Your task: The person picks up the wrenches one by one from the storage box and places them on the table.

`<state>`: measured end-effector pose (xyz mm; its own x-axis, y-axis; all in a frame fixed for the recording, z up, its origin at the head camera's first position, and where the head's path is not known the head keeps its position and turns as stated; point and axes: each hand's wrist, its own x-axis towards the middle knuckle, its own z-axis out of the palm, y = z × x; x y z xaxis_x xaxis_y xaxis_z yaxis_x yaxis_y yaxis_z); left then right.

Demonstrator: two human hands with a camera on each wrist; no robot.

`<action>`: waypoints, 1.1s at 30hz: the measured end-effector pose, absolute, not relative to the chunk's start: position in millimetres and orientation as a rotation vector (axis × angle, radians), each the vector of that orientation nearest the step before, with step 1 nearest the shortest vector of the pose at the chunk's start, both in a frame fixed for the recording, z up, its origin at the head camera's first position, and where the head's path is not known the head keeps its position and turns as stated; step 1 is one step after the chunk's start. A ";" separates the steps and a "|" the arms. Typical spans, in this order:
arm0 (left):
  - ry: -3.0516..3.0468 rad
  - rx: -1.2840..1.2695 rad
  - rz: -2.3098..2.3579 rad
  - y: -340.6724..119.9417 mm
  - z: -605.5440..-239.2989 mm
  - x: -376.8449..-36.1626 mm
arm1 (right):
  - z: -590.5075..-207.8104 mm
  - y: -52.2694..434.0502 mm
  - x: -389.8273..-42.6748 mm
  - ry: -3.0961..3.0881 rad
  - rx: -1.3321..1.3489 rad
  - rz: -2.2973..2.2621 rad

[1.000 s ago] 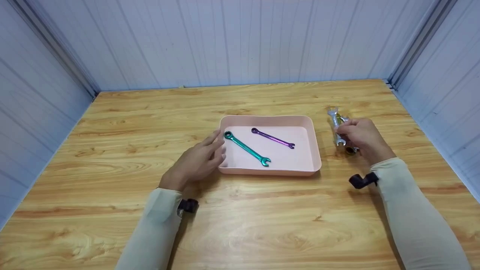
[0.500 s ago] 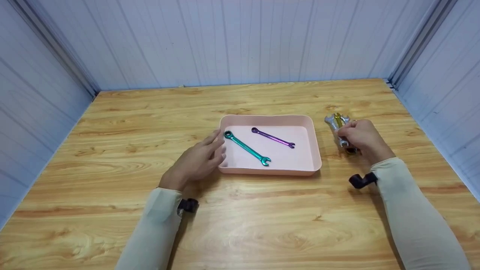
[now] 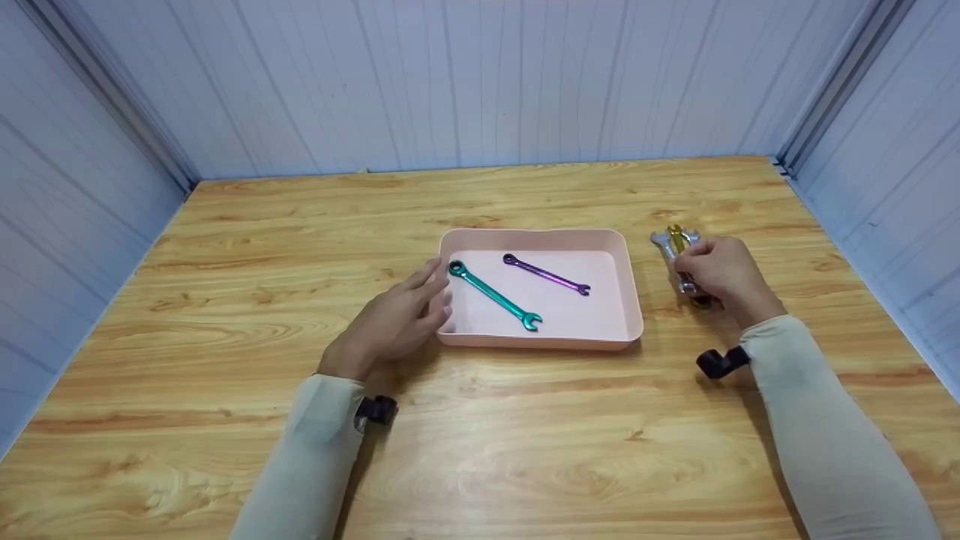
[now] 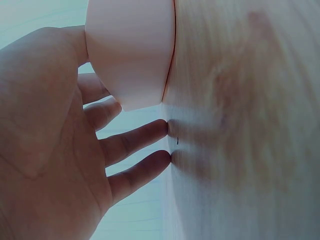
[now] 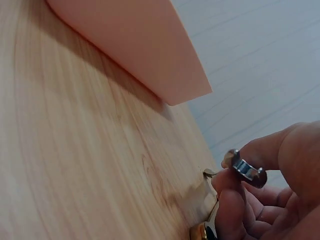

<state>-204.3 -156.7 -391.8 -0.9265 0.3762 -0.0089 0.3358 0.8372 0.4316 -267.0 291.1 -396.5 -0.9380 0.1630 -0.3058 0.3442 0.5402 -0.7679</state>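
Here, a silver wrench (image 3: 666, 245) is pinched, slanting forward-left, by the right hand (image 3: 726, 274).
Leftward, the pink tray (image 3: 536, 343) is touched by the outspread left hand (image 3: 394, 319).

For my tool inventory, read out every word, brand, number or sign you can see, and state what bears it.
No readable text anywhere.
Teal combination wrench, purple combination wrench: any marking is too small to read.
Silver open-end wrench in the right hand: partly covered, any marking unreadable.
Pink tray: none visible.
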 end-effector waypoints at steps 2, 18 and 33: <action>2.923 0.569 0.660 -156.6 -392.2 -204.6 | -396.9 291.2 -266.7 2.605 0.410 -1.322; 2.924 0.586 0.675 -157.5 -392.7 -204.5 | -400.1 286.5 -267.5 2.777 0.230 -1.007; 2.926 0.579 0.674 -157.7 -392.7 -204.2 | -400.0 280.1 -264.9 2.852 0.135 -0.790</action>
<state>-204.2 -157.7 -392.7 -0.9250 0.3800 0.0033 0.3432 0.8315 0.4368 -264.9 280.1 -400.0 -0.9799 0.0394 -0.1956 0.1344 0.8550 -0.5010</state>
